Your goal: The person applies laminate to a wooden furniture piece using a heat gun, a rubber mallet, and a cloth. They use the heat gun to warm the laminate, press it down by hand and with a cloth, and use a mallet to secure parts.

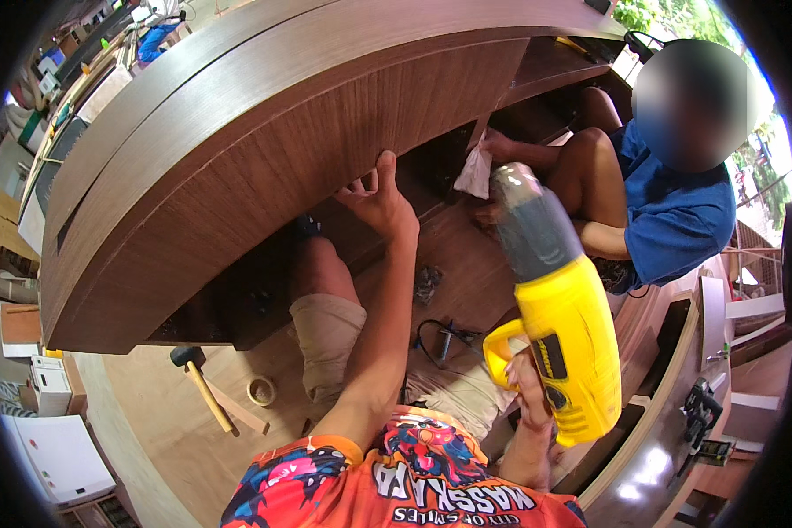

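Head view: gripping a yellow heat gun [572,334] in the right hand [530,387], touching a curved wood-grain panel [264,150] with the left hand [378,207].
Clamping the right fingers on its handle; setting the left fingers on the panel's lower edge, though cannot tell whether clamped. Best to sweep evenly, aiming the nozzle [512,179] away from the left fingers and the co-worker's hand [500,145] and white cloth [475,172]. Note an apparent small clear bag [429,283], contents too small to tell.
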The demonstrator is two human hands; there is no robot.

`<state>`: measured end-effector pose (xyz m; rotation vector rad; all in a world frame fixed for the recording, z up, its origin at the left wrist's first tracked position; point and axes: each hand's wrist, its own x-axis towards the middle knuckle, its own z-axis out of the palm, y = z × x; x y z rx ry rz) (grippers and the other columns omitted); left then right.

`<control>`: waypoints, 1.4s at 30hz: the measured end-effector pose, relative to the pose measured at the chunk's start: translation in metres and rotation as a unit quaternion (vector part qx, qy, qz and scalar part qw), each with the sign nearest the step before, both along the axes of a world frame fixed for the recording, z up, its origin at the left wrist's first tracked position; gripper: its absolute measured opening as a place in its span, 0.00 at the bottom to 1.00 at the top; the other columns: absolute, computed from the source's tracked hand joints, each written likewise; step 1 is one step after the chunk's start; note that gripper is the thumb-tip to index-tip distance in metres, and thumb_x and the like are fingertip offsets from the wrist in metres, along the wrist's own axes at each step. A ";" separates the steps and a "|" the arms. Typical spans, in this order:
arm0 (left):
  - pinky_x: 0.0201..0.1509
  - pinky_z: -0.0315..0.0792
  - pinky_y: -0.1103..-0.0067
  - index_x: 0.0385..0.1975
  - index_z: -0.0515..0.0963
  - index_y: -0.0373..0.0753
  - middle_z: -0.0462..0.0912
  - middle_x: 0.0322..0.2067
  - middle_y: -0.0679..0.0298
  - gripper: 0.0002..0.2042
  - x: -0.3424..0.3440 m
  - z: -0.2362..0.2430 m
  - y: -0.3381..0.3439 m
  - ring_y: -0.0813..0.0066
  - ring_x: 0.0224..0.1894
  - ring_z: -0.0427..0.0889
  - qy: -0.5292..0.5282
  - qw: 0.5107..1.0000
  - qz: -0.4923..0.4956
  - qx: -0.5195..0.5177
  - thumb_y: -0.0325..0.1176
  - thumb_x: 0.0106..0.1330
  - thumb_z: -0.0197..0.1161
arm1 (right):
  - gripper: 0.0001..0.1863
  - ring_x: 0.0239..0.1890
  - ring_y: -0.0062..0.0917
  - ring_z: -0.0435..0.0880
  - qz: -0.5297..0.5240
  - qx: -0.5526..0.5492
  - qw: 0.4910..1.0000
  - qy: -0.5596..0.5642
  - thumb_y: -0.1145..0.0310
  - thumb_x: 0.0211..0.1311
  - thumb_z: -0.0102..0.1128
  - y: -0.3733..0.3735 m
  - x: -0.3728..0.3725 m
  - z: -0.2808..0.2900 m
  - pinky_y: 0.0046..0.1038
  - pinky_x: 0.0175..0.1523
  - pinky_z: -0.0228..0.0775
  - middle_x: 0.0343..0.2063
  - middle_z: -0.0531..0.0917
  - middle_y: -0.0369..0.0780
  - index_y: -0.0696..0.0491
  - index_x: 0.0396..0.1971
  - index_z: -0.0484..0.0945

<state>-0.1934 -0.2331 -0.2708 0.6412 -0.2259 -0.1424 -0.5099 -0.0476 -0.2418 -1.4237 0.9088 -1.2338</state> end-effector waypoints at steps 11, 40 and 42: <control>0.73 0.72 0.51 0.60 0.64 0.25 0.73 0.62 0.47 0.35 0.031 -0.014 0.054 0.57 0.66 0.76 -0.048 0.995 -0.092 -0.002 0.48 0.70 0.72 | 0.27 0.53 0.26 0.84 0.053 -0.023 0.993 0.098 0.62 0.70 0.69 -0.073 0.032 0.017 0.32 0.53 0.79 0.48 0.86 0.37 0.46 0.67 0.72; 0.64 0.75 0.57 0.55 0.70 0.34 0.75 0.57 0.57 0.31 0.046 -0.049 0.050 0.64 0.60 0.77 -0.017 0.993 -0.104 0.060 0.48 0.66 0.78 | 0.13 0.20 0.20 0.81 -0.044 -0.061 0.994 -0.076 0.73 0.64 0.73 -0.212 0.044 0.119 0.24 0.27 0.77 0.28 0.85 0.36 0.57 0.47 0.82; 0.61 0.77 0.58 0.50 0.72 0.37 0.76 0.55 0.61 0.24 0.052 -0.053 0.049 0.66 0.57 0.77 -0.024 0.992 -0.106 0.060 0.45 0.67 0.77 | 0.14 0.20 0.20 0.81 -0.035 -0.034 0.996 -0.072 0.72 0.64 0.73 -0.204 0.041 0.115 0.24 0.28 0.77 0.28 0.85 0.36 0.57 0.47 0.82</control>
